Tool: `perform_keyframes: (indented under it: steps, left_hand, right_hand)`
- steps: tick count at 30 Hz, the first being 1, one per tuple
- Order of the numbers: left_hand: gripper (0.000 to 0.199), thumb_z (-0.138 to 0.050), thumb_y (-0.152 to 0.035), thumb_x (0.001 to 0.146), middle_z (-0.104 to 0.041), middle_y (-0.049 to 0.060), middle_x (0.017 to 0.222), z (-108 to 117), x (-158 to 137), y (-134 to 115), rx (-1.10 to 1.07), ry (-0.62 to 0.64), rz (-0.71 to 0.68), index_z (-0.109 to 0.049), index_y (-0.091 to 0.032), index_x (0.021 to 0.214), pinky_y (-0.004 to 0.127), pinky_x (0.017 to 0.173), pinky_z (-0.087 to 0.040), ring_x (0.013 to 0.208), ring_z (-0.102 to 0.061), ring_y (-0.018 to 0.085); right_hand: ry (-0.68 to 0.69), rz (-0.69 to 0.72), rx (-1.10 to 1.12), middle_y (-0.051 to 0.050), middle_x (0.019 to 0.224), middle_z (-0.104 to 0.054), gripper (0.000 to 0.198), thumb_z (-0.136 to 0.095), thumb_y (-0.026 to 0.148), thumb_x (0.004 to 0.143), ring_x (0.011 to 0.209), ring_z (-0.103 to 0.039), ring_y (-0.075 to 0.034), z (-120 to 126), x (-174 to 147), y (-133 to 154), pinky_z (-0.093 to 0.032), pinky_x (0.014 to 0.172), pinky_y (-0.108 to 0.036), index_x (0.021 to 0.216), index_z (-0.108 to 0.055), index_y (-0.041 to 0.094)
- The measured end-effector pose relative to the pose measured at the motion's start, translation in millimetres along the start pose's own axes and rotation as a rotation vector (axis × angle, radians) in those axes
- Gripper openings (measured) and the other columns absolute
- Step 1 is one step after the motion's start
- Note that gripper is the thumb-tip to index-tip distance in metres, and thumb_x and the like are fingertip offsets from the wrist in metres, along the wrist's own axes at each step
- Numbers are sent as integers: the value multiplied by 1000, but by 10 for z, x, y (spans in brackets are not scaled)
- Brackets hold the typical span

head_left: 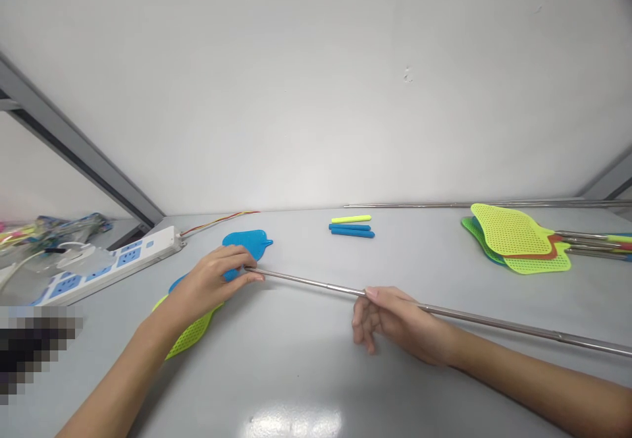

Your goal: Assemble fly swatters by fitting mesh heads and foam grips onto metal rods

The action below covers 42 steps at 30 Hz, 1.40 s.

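Note:
A metal telescopic rod [301,278] slants across the table, its thin end at my left hand and its thicker part running off to the right. My left hand [212,280] is closed at that thin end, pinching a blue fly swatter head [230,274] mostly hidden by the fingers. Whether rod and head are joined cannot be made out. My right hand [399,323] grips the rod farther along, thumb on top and the other fingers curled below. Behind my left hand lies another blue swatter head [247,242]; a yellow-green one [192,336] shows under the left forearm.
Yellow and blue handle sleeves [351,226] lie near the wall. At right are several swatters with yellow-green heads [513,230]. Long metal rods [444,205] lie along the wall. A white power strip [123,260] with plugged-in cables and a red-yellow wire [217,219] are at left.

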<state>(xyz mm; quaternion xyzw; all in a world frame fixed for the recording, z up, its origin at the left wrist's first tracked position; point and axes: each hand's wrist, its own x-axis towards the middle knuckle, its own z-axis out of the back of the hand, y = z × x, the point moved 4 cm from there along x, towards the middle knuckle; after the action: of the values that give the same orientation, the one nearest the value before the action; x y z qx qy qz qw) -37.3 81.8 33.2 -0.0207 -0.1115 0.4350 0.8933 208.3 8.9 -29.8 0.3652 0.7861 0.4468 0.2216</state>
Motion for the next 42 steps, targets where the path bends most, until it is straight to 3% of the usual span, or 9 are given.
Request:
perform_keyframes:
  steps: [10, 21, 32, 42]
  left_hand:
    - [22, -35, -36, 81, -53, 1, 74, 11, -9, -83, 69, 10, -5, -49, -21, 75, 26, 67, -36, 73, -47, 15]
    - [22, -29, -30, 84, -42, -1, 63, -122, 12, -174, 76, 69, 6, -36, -20, 65, 28, 62, -33, 62, -42, 15]
    - [25, -28, -29, 84, -42, -1, 60, -146, 1, -268, 96, 93, -42, -35, -19, 62, 27, 59, -31, 59, -39, 14]
    - [26, -27, -29, 83, -42, -1, 60, -144, -4, -318, 74, 75, -25, -36, -20, 62, 27, 58, -33, 59, -40, 14]
  right_hand:
    - [4, 1, -5, -11, 68, -56, 46, -22, 39, 85, 56, -52, -13, -26, -17, 18, -38, 61, -30, 74, -54, 7]
    - [41, 15, -111, -11, 69, -56, 58, -12, 44, 85, 55, -53, -13, -20, -23, -40, -37, 60, -30, 74, -55, 7]
    - [55, -6, -81, -9, 69, -57, 45, -24, 39, 84, 55, -53, -12, -4, -26, -38, -38, 59, -29, 79, -55, 7]
    - [38, -13, -50, -10, 69, -57, 46, -25, 40, 84, 57, -53, -12, 13, -32, -26, -38, 59, -29, 81, -56, 7]
